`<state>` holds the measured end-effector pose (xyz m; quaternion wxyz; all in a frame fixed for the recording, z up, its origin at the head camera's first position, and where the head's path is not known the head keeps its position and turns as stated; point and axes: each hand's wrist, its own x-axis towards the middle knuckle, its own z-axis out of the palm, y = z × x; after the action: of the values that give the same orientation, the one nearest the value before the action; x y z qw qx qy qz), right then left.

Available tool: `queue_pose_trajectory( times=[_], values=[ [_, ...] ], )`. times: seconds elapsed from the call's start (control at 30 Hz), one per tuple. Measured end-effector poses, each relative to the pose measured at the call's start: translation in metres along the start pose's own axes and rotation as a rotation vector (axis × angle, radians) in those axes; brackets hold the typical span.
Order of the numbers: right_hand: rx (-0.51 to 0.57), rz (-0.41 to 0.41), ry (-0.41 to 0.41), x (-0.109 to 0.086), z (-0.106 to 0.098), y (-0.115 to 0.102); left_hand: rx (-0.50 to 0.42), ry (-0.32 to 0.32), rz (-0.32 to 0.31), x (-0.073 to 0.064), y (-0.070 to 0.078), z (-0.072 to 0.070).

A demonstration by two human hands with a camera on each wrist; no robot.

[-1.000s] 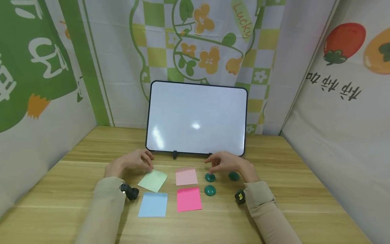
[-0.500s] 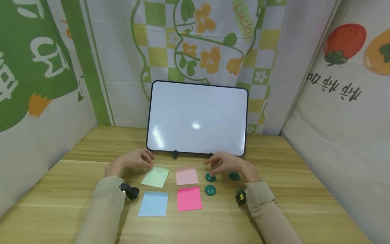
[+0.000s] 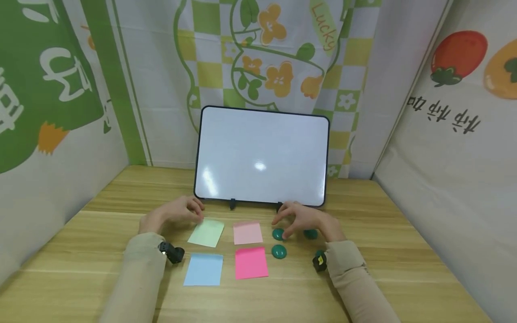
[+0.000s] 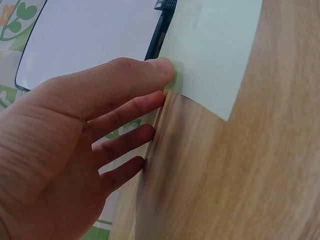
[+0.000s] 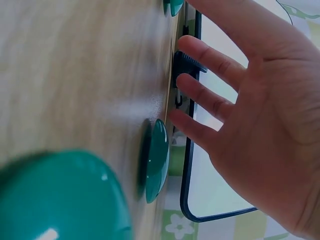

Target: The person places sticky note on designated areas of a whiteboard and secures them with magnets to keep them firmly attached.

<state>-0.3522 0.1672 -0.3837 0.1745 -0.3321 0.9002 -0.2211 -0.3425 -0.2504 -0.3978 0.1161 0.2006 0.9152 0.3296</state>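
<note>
My left hand (image 3: 177, 211) pinches the top left corner of a pale green sticky note (image 3: 207, 232). In the left wrist view the thumb lies over the edge of that sticky note (image 4: 215, 55), and the other fingers are loosely bent. My right hand (image 3: 303, 217) hovers with fingers spread over a dark green domed disc (image 3: 277, 234). Its thumb is close beside this disc; I cannot tell whether they touch. Similar green discs lie near: one in front (image 3: 279, 251), one under the hand (image 3: 310, 233), and another partly hidden behind the wrist camera.
A pink sticky note (image 3: 247, 233), a hot pink sticky note (image 3: 251, 263) and a blue sticky note (image 3: 203, 269) lie on the wooden table (image 3: 250, 305). Behind them a black-framed whiteboard (image 3: 262, 154) leans back on small black feet. Printed cloth (image 3: 157, 89) surrounds the table.
The green sticky note has turned and shifted slightly right and back in my left hand's pinch. My right thumb has moved to the disc's right side, spreading away from the index finger.
</note>
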Motion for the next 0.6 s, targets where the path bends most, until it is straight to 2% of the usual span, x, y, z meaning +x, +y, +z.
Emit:
queue_pose_trajectory(
  times=[0.3,0.6],
  values=[
    [0.004,0.03,-0.032,-0.0006,0.0004,0.0005,-0.006,0.005,0.002,0.0002,0.0011,0.0],
    [-0.056,-0.009,-0.04,0.0007,0.0016,0.001,-0.023,0.001,0.021,-0.0011,0.0004,0.0003]
  ],
)
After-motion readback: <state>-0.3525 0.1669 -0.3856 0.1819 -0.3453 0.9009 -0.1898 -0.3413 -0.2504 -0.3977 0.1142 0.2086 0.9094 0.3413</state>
